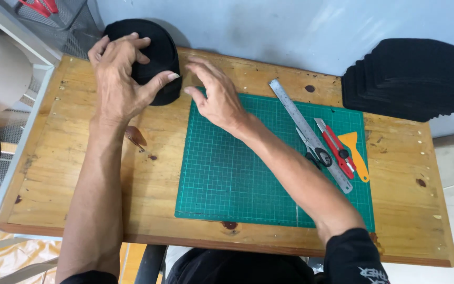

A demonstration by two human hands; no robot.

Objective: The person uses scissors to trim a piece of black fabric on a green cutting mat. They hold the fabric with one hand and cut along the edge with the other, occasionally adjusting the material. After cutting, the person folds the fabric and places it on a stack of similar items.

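My left hand (117, 79) rests on a stack of black curved felt-like pieces (156, 52) at the far left corner of the wooden table (85, 173), thumb pressed against the stack's side. My right hand (214, 94) hovers just to the right of that stack, fingers spread, over the top left corner of the green cutting mat (237, 173). It holds nothing.
On the mat's right side lie a metal ruler (308, 131), small snips (316, 155), a red utility knife (336, 147) and an orange scraper (357, 152). A larger stack of black pieces (413, 79) sits at the far right. A wire basket (64, 21) stands at far left.
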